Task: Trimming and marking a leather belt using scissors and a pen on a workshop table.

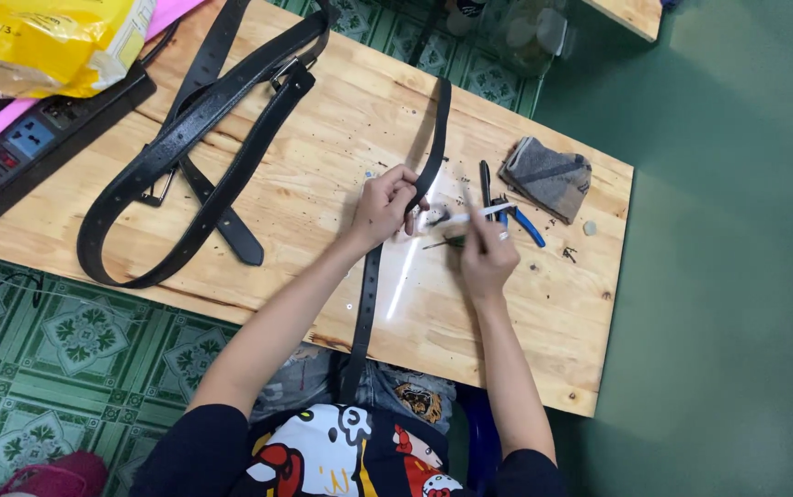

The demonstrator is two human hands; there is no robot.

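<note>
Head view, centre frame: I log left hand (385, 204) fingers pinched on the belt (433, 152), right hand (487, 258) gripping a white tool (470, 217); risk, as I judge it: tool slipping off the strap toward those pinching fingers.

A pale wooden table (544, 313) carries black belts (203, 138), pliers (527, 224) and a grey cloth (548, 177).

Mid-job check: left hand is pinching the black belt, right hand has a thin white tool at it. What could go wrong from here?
1. The right hand aims the thin white tool toward the left hand; a slip could jab those fingers.
2. The black belt is pinched at only one spot and hangs off the wooden table, so it may shift.
3. The blue-handled pliers lie close by and could be knocked.
</note>
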